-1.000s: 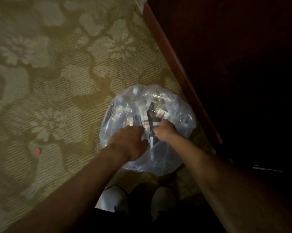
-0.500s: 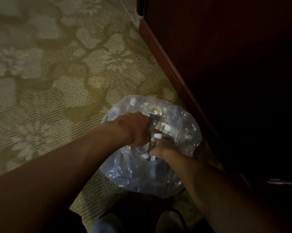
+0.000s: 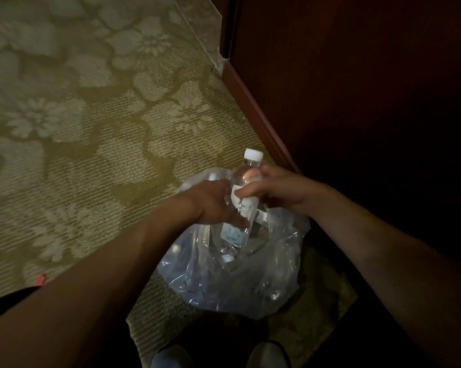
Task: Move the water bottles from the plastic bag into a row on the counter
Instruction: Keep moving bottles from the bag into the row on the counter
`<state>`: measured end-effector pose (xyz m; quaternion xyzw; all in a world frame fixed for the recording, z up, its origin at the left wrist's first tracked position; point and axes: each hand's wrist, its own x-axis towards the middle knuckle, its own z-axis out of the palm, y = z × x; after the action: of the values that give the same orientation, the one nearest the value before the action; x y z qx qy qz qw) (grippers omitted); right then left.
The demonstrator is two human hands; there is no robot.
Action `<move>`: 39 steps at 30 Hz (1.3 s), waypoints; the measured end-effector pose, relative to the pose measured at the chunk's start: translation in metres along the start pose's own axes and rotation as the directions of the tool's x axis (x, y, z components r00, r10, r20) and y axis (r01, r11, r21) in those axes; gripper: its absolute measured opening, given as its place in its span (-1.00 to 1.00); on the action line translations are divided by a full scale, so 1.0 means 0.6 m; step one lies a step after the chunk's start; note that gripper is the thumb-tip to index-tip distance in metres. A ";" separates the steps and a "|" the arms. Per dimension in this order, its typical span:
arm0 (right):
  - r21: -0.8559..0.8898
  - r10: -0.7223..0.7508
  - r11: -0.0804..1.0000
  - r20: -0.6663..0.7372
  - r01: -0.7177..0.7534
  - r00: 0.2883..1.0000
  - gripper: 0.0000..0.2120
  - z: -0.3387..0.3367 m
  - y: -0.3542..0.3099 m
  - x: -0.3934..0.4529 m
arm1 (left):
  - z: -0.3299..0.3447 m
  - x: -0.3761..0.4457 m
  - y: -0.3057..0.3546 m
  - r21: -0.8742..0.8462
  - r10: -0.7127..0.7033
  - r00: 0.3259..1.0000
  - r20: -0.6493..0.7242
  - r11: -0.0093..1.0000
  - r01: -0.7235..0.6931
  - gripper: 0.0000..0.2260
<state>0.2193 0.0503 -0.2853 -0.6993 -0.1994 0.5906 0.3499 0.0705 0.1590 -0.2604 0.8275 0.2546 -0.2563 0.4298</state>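
The right hand [image 3: 273, 188] grips a water bottle [image 3: 244, 192] at its upper body, cap above the grip. Left of the grip, the left hand [image 3: 214, 205] touches the bottle. Below the grip lies the plastic bag [image 3: 240, 274], on the carpet [image 3: 91, 128], with the wooden cabinet [image 3: 356, 102] to the right.

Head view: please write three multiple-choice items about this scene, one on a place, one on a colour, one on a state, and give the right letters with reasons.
1. Where does the plastic bag lie?
A. on a counter
B. on the patterned carpet
C. on a chair

2. What colour is the cap of the raised water bottle?
A. white
B. red
C. black

3. What is the right hand doing?
A. hanging idle
B. pressing flat on the carpet
C. gripping the bottle

Answers: 1 B, the bag sits on the carpet beside the dark wooden wall. 2 A, the cap shows white. 3 C, its fingers curl round the bottle; the left hand is at the bottle too.
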 end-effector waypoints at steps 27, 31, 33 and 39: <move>-0.860 -0.126 -0.495 0.215 0.127 0.968 -0.31 0.131 0.211 0.133 | -0.002 0.014 -0.023 -0.097 -0.299 0.950 -0.093 0.952 0.290 -0.35; -0.725 -0.128 -0.655 0.385 0.214 0.914 -0.39 0.132 0.204 0.128 | -0.001 0.007 -0.032 -0.096 -0.297 0.951 -0.083 0.953 0.289 -0.37; -0.683 -0.068 -0.674 0.437 0.282 0.897 -0.39 0.126 0.204 0.125 | 0.001 0.003 -0.038 -0.099 -0.298 0.951 -0.076 0.952 0.291 -0.46; -0.699 -0.042 -0.607 0.504 0.379 0.863 -0.40 0.113 0.188 0.111 | -0.004 -0.002 -0.062 -0.158 -0.304 0.950 -0.066 0.944 0.291 -0.42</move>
<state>0.1535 0.0370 -0.4167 -0.4982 -0.8000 0.0663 -0.3278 0.0464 0.1794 -0.2802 0.7564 0.4138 -0.2614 0.4340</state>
